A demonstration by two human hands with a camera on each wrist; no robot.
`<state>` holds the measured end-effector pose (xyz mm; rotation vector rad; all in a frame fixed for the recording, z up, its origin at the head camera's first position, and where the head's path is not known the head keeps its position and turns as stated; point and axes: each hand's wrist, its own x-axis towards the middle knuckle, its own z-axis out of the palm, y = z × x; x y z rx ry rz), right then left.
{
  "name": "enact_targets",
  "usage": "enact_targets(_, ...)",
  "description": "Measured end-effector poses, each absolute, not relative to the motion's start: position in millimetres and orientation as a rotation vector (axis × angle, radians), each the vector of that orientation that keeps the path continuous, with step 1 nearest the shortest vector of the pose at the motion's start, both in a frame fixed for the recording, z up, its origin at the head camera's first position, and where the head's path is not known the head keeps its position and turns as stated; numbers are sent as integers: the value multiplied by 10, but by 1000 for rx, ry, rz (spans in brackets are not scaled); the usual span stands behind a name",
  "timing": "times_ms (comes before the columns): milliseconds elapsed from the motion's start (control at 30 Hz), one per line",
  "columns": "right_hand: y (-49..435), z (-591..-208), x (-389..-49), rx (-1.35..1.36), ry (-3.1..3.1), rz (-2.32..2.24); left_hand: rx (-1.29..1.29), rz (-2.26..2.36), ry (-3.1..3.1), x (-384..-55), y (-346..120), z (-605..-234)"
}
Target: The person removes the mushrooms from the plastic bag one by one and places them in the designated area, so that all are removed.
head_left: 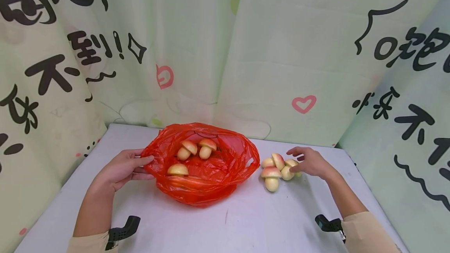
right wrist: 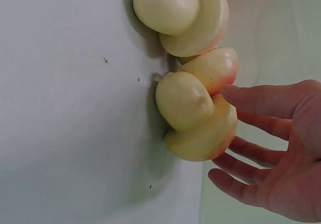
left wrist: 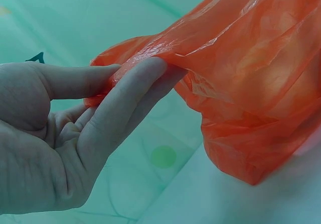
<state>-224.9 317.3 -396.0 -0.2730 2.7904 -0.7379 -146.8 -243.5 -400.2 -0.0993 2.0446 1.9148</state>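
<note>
A red plastic bag (head_left: 207, 196) lies on the table with its mouth spread wide. My left hand (head_left: 121, 169) pinches the left side of its rim between thumb and fingers, also plain in the left wrist view, where the hand (left wrist: 65, 128) grips the thin film (left wrist: 251, 63). Inside the bag lie toy mushrooms: two at the back (head_left: 188, 149) and one nearer the front (head_left: 177, 170). To the right of the bag sits a small cluster of similar mushrooms (head_left: 271, 179). My right hand (right wrist: 286, 153) is at the cluster's rightmost mushroom (right wrist: 185, 103), fingers spread around its cap; whether they touch is unclear.
The white table (head_left: 225, 229) runs forward to a patterned curtain (head_left: 218, 50) that hangs behind and along both sides. Both wrists carry black camera mounts (head_left: 123, 231). Small dark specks (right wrist: 106, 60) lie on the tabletop near the mushrooms.
</note>
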Motion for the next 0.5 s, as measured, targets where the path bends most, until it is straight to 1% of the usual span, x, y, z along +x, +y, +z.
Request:
enact_targets(200, 3161, -3946, -2234, -291, 2822, -759, -110, 1909, 2039, -1463, -2426, -3990)
enact_targets(500, 3005, -3787, -2247, -264, 2887, -846, -101, 1914, 2031, -1473, -2426, -3992)
